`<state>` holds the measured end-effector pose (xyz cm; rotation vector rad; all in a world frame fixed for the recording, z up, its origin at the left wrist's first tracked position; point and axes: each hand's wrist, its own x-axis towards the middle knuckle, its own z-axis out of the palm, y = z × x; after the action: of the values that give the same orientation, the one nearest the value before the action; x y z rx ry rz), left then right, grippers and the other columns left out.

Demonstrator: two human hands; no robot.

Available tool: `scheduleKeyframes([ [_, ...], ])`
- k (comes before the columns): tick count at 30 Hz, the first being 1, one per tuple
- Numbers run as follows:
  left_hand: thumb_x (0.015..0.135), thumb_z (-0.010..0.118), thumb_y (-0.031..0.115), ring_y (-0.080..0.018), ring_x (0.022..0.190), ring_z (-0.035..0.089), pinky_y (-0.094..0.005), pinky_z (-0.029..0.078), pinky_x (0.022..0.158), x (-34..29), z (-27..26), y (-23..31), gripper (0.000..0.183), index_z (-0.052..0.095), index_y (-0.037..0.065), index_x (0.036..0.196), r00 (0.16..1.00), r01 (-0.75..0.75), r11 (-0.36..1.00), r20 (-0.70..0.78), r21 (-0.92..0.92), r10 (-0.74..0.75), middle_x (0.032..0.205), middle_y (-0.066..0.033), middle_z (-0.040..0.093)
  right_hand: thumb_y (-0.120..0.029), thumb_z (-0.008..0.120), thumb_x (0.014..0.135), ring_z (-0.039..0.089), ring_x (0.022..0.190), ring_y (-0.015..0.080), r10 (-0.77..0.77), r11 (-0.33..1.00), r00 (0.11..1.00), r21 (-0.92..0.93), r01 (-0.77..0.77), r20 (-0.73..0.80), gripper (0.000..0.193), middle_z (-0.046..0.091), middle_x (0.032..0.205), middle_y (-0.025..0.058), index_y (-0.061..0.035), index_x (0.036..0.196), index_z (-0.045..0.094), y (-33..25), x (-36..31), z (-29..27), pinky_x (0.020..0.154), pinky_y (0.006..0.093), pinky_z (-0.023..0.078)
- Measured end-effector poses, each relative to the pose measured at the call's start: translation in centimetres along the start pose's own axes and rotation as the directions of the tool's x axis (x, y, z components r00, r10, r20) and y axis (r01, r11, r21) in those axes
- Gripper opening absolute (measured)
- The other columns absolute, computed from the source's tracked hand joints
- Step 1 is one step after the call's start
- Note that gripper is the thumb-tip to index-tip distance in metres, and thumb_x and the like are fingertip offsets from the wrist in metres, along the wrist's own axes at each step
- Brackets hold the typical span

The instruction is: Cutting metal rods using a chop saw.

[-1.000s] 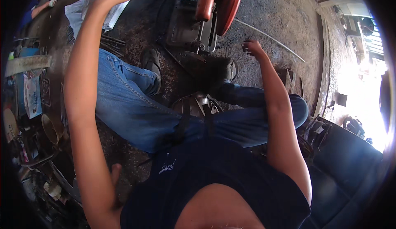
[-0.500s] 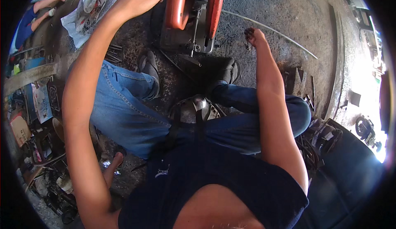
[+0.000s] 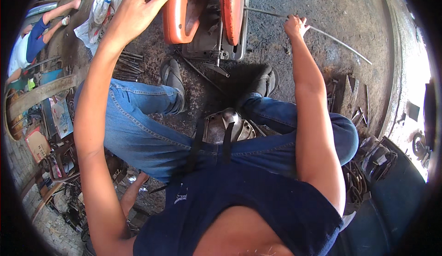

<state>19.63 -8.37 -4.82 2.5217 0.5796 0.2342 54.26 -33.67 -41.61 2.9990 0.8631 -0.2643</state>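
Observation:
An orange-red cut-off saw stands on the floor in front of me, cut by the top edge. Its D-shaped handle [image 3: 173, 23] is at the left, and a red blade guard [image 3: 231, 16] is beside it. My left hand [image 3: 138, 5] is closed on the handle, thumb along its top; some fingertips are hidden. Farther right, my right hand [image 3: 296, 25] has its fingers bent around a long thin metal rod [image 3: 340, 45]. One end of that rod reaches the saw beside the guard. The grey metal base [image 3: 205, 48] lies under the guard.
Dark metal bars [image 3: 129, 67] lie left of my feet, below plastic bags [image 3: 99, 16]. Another person's legs [image 3: 55, 16] are at the far left. Metal scraps [image 3: 345, 90] sit right of my knee. Tools and boxes [image 3: 60, 117] crowd the left side.
My right hand has moved from beside the rod onto it. The saw's handle and guard have shifted left relative to the base and look larger, my left hand with them.

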Motion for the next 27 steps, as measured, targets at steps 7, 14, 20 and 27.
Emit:
scheduleKeyframes([
  [7,0.103,0.063,0.04,-0.0175,0.099,0.068,-0.0327,0.051,0.093,0.1,0.0,1.7,0.048,0.068,-0.001,0.128,0.999,-0.01,1.0,0.049,-0.015,0.011,0.109,-0.0114,0.074,-0.039,0.07,0.09,0.048,0.134,0.0345,-0.084,0.989,0.995,0.118,0.091,-0.061,0.037,0.069,0.131,0.0052,-0.026,0.124,0.073,2.9,-1.2,0.9,0.109,0.062,0.038],
  [14,0.103,0.061,0.04,-0.0229,0.064,0.064,-0.0394,0.048,0.06,-0.8,0.0,3.4,0.051,0.07,-0.01,0.102,0.998,0.013,0.999,-0.064,0.034,-0.01,0.074,-0.0239,0.069,-0.031,0.065,0.09,0.048,0.132,0.0355,-0.043,0.996,0.997,0.069,0.047,-0.061,0.03,0.069,0.124,0.0056,-0.0195,0.117,0.073,0.3,-3.1,0.8,0.1,0.058,0.043],
  [20,0.103,0.06,0.042,-0.0154,0.06,0.054,-0.04,0.042,0.057,-0.1,0.1,2.9,0.053,0.068,-0.009,0.091,1.0,-0.014,1.0,0.015,-0.023,0.014,0.065,-0.0172,0.062,-0.029,0.065,0.087,0.05,0.133,0.0419,-0.012,0.982,0.996,0.186,0.028,-0.088,0.048,0.062,0.135,0.0152,-0.014,0.133,0.064,3.1,-3.2,1.3,0.105,0.0541,0.047],
  [27,0.102,0.062,0.041,-0.0252,0.063,0.062,-0.0416,0.047,0.063,-1.6,-2.5,2.2,0.051,0.068,-0.008,0.091,0.989,-0.021,0.999,0.15,0.041,0.014,0.072,-0.0239,0.065,-0.025,0.062,0.08,0.065,0.112,0.0453,-0.124,0.908,0.985,0.414,0.062,0.123,0.042,0.068,0.118,0.0285,0.0012,0.112,0.068,-4.9,-12.1,-1.4,0.098,0.0538,0.052],
])
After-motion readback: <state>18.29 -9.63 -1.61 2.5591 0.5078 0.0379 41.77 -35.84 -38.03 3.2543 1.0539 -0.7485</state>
